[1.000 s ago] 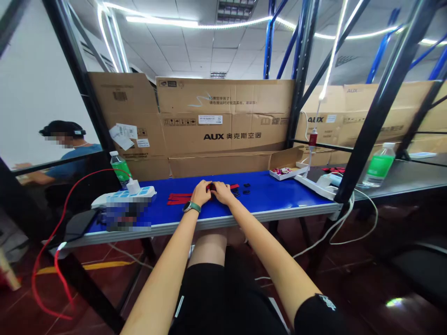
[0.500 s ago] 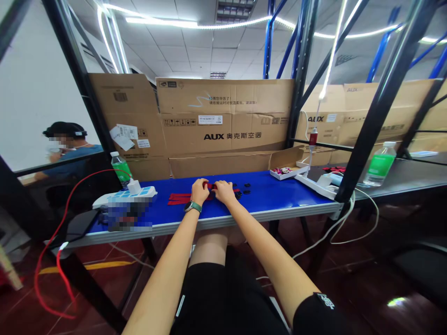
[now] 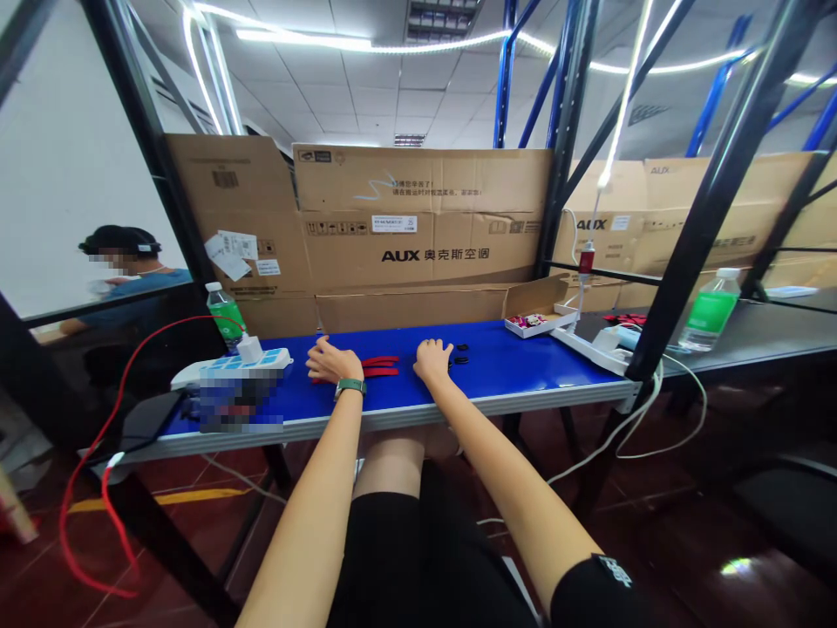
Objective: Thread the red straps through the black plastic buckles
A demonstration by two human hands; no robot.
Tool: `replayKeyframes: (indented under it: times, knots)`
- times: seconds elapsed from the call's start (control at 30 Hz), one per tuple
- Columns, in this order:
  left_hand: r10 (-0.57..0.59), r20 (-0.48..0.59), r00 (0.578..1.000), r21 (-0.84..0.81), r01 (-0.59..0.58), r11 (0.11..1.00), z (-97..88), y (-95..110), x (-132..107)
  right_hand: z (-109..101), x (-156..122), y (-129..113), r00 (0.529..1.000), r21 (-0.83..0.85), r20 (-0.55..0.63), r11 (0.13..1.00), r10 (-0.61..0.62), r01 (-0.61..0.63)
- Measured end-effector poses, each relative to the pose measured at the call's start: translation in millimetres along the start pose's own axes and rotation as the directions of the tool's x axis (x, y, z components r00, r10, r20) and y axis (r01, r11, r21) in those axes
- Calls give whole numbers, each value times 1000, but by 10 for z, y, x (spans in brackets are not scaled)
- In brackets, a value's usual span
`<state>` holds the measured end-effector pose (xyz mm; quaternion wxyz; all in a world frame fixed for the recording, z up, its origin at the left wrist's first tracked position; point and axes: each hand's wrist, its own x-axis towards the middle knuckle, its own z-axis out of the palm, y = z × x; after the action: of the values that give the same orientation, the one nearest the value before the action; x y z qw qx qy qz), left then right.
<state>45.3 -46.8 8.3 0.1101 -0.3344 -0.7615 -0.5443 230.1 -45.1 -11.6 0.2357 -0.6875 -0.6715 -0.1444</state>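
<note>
My left hand, with a watch on its wrist, is over the left end of the red straps. Its fingers are partly bent and apart, and I see nothing held in them. To the right, my right hand is low over the blue tabletop with its fingers curled down. Whatever lies under those fingers is hidden. Small black pieces, perhaps buckles, lie just right of this hand, and another black piece sits behind them.
At the left are a power strip, a black flat object and a green-labelled bottle. An open box of small items stands back right, near another power strip. Cardboard lines the back. A person sits beyond the left frame.
My hands were together at the middle on a red strap and a dark piece. Now they are apart: the left has moved left over the straps, the right slightly right.
</note>
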Motion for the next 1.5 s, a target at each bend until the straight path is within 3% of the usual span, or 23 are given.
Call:
replayKeyframes:
  times: [0.07, 0.13, 0.17, 0.2, 0.23, 0.3, 0.37, 0.4, 0.47, 0.77, 0.9, 0.97, 1.0, 1.03, 1.1, 1.17, 1.2, 1.23, 1.33, 1.43, 1.5]
  knots:
    - [44, -27, 999, 14, -44, 999, 21, -1, -14, -15, -12, -18, 999, 18, -43, 1000, 11, -10]
    - [172, 17, 985, 3, -172, 985, 59, 6, -35, -25, -10, -43, 995, 48, -74, 997, -64, 67]
    - [272, 78, 959, -20, -271, 962, 88, 10, -46, -23, -3, -58, 987, 67, -79, 987, -140, 145]
    - [392, 155, 907, -61, -387, 920, 123, 15, -59, -13, 6, -73, 970, 88, -83, 968, -229, 236]
    - [516, 237, 823, -114, -504, 856, 165, 19, -73, 6, 18, -88, 946, 112, -86, 941, -312, 320]
    - [711, 394, 583, -228, -687, 690, 261, 21, -106, 66, 42, -114, 898, 164, -63, 883, -435, 439]
    - [747, 556, 363, -285, -761, 582, 354, 16, -142, 142, 61, -128, 873, 217, 33, 856, -487, 469]
    - [709, 642, 292, -285, -768, 574, 392, 12, -159, 177, 68, -129, 865, 237, 94, 855, -493, 462]
    - [640, 734, 230, -263, -772, 579, 443, 3, -188, 228, 78, -123, 857, 246, 174, 864, -485, 439]
    - [608, 751, 256, -229, -764, 604, 458, 1, -210, 168, 76, -124, 862, 197, 213, 884, -460, 424]
    - [603, 757, 252, -243, -748, 617, 437, 13, -214, 94, 29, -130, 881, 164, 200, 901, -429, 401]
    - [607, 747, 273, -224, -756, 616, 403, 7, -232, 63, 9, -127, 897, 138, 182, 914, -402, 382]
    - [610, 728, 314, -189, -763, 618, 381, 0, -245, 51, 3, -126, 906, 123, 175, 921, -386, 368]
    - [606, 698, 381, -132, -764, 632, 357, -10, -258, 43, -1, -125, 914, 110, 171, 929, -368, 354]
    - [557, 608, 566, 27, -716, 698, 318, -33, -279, 36, -2, -127, 926, 87, 170, 941, -338, 328]
    - [419, 537, 732, 166, -579, 798, 306, -54, -286, 36, -1, -132, 930, 77, 169, 945, -327, 318]
    - [323, 535, 781, 214, -495, 842, 314, -62, -282, 36, -2, -135, 929, 76, 169, 944, -330, 322]
    - [231, 548, 804, 247, -419, 874, 330, -69, -274, 35, -4, -138, 926, 73, 170, 942, -337, 329]
    - [101, 607, 788, 274, -326, 905, 404, -84, -230, 17, -19, -147, 915, 60, 158, 929, -371, 367]
    - [155, 644, 749, 237, -389, 890, 458, -102, -160, -27, -35, -149, 887, 54, 136, 897, -441, 438]
    - [224, 693, 685, 164, -453, 876, 468, -119, -109, -63, -41, -147, 857, 65, 123, 866, -500, 496]
